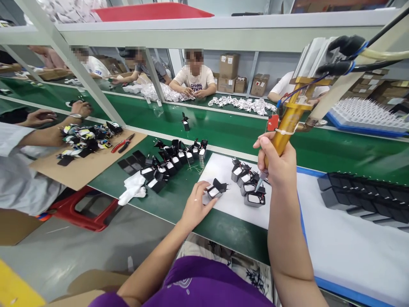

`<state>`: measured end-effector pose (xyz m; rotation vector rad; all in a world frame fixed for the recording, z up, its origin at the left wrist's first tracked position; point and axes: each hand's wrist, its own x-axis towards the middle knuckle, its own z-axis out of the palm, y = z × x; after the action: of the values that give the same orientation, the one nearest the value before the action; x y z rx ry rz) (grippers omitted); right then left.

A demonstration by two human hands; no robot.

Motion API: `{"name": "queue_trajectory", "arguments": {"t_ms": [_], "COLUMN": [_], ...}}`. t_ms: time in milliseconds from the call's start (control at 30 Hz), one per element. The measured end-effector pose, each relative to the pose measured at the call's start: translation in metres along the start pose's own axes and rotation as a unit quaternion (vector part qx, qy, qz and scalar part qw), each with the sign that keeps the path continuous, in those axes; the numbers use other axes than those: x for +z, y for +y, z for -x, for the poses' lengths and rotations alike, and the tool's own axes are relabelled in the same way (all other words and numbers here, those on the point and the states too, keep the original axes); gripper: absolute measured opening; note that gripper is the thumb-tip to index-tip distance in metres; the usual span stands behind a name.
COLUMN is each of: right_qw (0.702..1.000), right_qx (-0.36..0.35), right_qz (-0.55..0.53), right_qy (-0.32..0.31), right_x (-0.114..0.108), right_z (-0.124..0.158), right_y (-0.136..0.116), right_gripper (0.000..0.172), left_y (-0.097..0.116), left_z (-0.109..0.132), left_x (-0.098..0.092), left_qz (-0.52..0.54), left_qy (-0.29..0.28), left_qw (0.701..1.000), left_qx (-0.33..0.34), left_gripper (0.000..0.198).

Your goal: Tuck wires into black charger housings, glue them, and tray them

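Looks mid-batch: your right fingers (270, 149) grip the gold dispenser (285, 128), left fingers (198, 187) hold an open case (214, 192) on the white mat (220, 168). Leftward pile (174, 163) is probably to-do, tray (351, 256) rows (361, 198) probably done.

Grey floor (145, 241) runs beneath the green desk (169, 205), a red stool (72, 206) near it; across the conveyor belt (223, 133) I see stacked cardboard cartons (228, 67), a pale shelf (191, 36) overhead.
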<state>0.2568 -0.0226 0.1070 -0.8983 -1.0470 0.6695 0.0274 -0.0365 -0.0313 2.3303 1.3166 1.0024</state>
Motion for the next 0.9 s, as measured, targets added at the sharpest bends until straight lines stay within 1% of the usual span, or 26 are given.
{"name": "queue_trajectory", "arguments": {"t_ms": [67, 100, 167, 200, 267, 333, 433, 500, 567, 633, 700, 800, 900], "right_qw": [1.0, 1.0, 1.0, 1.0, 1.0, 1.0, 1.0, 0.999, 0.999, 0.998, 0.998, 0.997, 0.998], "right_qx": [0.0, 0.0, 0.002, 0.003, 0.006, 0.011, 0.021, 0.021, 0.016, 0.012, 0.01, 0.01, 0.012], "right_qz": [-0.001, -0.003, -0.008, -0.01, -0.011, -0.009, -0.011, -0.023, -0.037, -0.05, -0.059, -0.059, -0.047], "right_qy": [-0.002, -0.003, -0.002, -0.002, -0.003, -0.008, -0.013, -0.012, -0.015, -0.025, -0.034, -0.044, -0.044], "right_x": [0.0, 0.0, 0.001, 0.001, 0.002, 0.003, 0.005, 0.008, 0.012, 0.016, 0.02, 0.023, 0.024], "right_z": [0.001, 0.001, 0.002, 0.002, 0.004, 0.006, 0.008, 0.01, 0.012, 0.014, 0.018, 0.023, 0.025], "right_y": [0.0, 0.001, 0.0, -0.001, -0.003, -0.006, -0.009, -0.008, -0.007, -0.007, -0.009, -0.014, -0.016], "right_gripper": [0.031, 0.031, 0.03, 0.03, 0.029, 0.028, 0.027, 0.028, 0.029, 0.029, 0.027, 0.024, 0.025], "left_y": [0.002, 0.003, 0.005, 0.005, 0.002, -0.003, -0.009, -0.006, 0.004, 0.019, 0.036, 0.058, 0.071], "left_z": [0.007, 0.009, 0.008, 0.006, -0.001, -0.01, -0.021, -0.023, -0.021, -0.016, -0.012, -0.011, -0.014], "left_x": [0.004, 0.005, 0.006, 0.006, 0.007, 0.009, 0.012, 0.011, 0.008, 0.004, 0.0, -0.004, -0.007], "left_qz": [-0.029, -0.043, -0.065, -0.071, -0.068, -0.052, -0.027, -0.012, 0.006, 0.021, 0.032, 0.051, 0.076], "left_qy": [0.036, 0.041, 0.026, 0.015, -0.006, -0.02, -0.061, -0.093, -0.108, -0.11, -0.109, -0.098, -0.081], "left_qw": [0.997, 0.993, 0.988, 0.988, 0.992, 0.997, 0.997, 0.994, 0.991, 0.99, 0.99, 0.993, 0.994], "left_qx": [0.065, 0.098, 0.137, 0.139, 0.108, 0.05, -0.025, -0.056, -0.075, -0.084, -0.078, -0.048, -0.021], "left_gripper": [0.037, 0.038, 0.04, 0.043, 0.048, 0.051, 0.044, 0.038, 0.035, 0.035, 0.034, 0.03, 0.027]}}
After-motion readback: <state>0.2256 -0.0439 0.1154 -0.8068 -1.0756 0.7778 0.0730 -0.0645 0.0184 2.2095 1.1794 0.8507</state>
